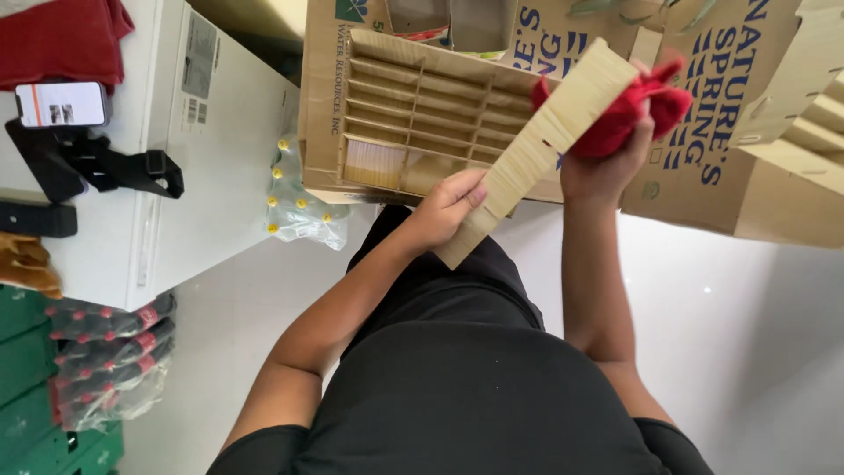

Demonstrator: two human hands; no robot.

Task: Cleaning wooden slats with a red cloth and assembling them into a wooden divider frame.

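Observation:
My left hand (447, 208) grips the lower end of a long, slotted strip of brown cardboard (538, 149) that slants up to the right. At the strip's upper end, my right hand (605, 163) is shut on a bunched red cloth (629, 110) pressed against the cardboard. Just behind the strip stands an open cardboard box (321, 97) holding a grid of cardboard dividers (422, 114).
A second large cardboard box (756, 176) with blue print lies at the right. A shrink-wrapped pack of yellow-capped bottles (299, 207) sits by the first box. A white cabinet (220, 132) at the left carries a phone (61, 104), black straps and red fabric. Red-capped dark bottles (110, 352) lie at lower left.

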